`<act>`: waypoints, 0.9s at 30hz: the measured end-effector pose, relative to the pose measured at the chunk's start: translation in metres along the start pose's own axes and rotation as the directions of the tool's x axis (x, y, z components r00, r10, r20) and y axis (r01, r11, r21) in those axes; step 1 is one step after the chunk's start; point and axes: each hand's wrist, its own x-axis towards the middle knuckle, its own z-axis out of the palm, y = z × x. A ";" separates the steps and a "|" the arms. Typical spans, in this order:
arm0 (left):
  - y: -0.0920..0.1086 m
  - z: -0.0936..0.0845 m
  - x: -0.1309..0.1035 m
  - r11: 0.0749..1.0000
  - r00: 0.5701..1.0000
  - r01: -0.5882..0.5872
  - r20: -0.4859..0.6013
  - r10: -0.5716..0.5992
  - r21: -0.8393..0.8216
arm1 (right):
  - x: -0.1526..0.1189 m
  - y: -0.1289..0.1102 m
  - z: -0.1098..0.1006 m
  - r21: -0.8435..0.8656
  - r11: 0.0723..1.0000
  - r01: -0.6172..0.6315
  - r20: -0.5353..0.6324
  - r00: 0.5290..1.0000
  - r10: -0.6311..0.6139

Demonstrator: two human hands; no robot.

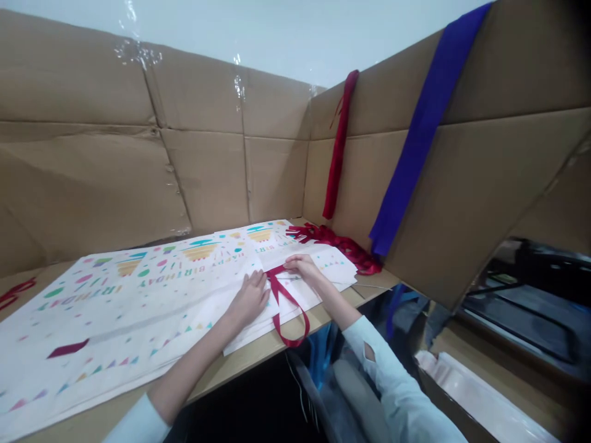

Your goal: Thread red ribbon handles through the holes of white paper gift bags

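A dark red ribbon (293, 340) lies across a printed white sheet, its loop hanging over the table's front edge. My right hand (301, 267) pinches the ribbon's upper stretch between thumb and fingers. To its left, my left hand (249, 300) rests low on the sheet with bent fingers, closed at the ribbon's other end; the fingertips are partly hidden. Under both hands is a stack of white sheets (152, 314) printed with "Happy Birthday", cakes and coloured flags. A short dark red ribbon piece (68, 349) lies on the stack's left part.
Cardboard walls (203, 172) stand behind and to the right. A pile of red ribbons (353, 249) sits at the back right corner. A red ribbon bundle (339, 147) and a purple strip (427, 135) hang on the right wall. An open box (489, 400) stands lower right.
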 end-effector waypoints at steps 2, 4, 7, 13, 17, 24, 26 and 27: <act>-0.006 0.008 -0.005 1.000 0.999 -0.026 -0.039 0.026 -0.007 | -0.002 -0.005 -0.001 -0.014 1.000 -0.015 0.034 0.999 0.015; -0.009 0.012 -0.009 0.999 0.997 -0.039 -0.064 0.038 -0.008 | -0.004 -0.011 0.000 -0.024 0.998 -0.061 0.042 0.997 0.062; -0.009 0.012 -0.012 0.998 0.995 -0.053 -0.080 0.051 -0.018 | -0.004 -0.020 0.004 -0.007 0.993 -0.119 0.073 0.990 0.119; -0.005 0.008 -0.014 0.997 0.994 -0.048 -0.098 0.042 -0.068 | -0.004 -0.033 0.031 -0.006 0.993 -0.121 0.089 0.989 0.121; -0.002 0.008 -0.016 0.998 0.995 -0.033 -0.101 0.026 -0.063 | 0.001 -0.032 0.053 0.009 0.998 -0.057 0.011 0.998 0.057; -0.002 0.007 -0.015 0.996 0.994 0.010 -0.106 -0.020 -0.091 | 0.016 -0.021 0.080 -0.032 0.998 -0.059 -0.071 0.996 0.056; -0.002 0.008 -0.015 0.995 0.994 -0.003 -0.112 -0.008 -0.098 | 0.019 -0.016 0.086 -0.075 0.995 -0.061 -0.089 0.995 0.054; -0.001 0.009 -0.015 0.995 0.993 -0.011 -0.115 -0.001 -0.099 | 0.021 -0.013 0.088 -0.106 0.992 -0.061 -0.104 0.993 0.050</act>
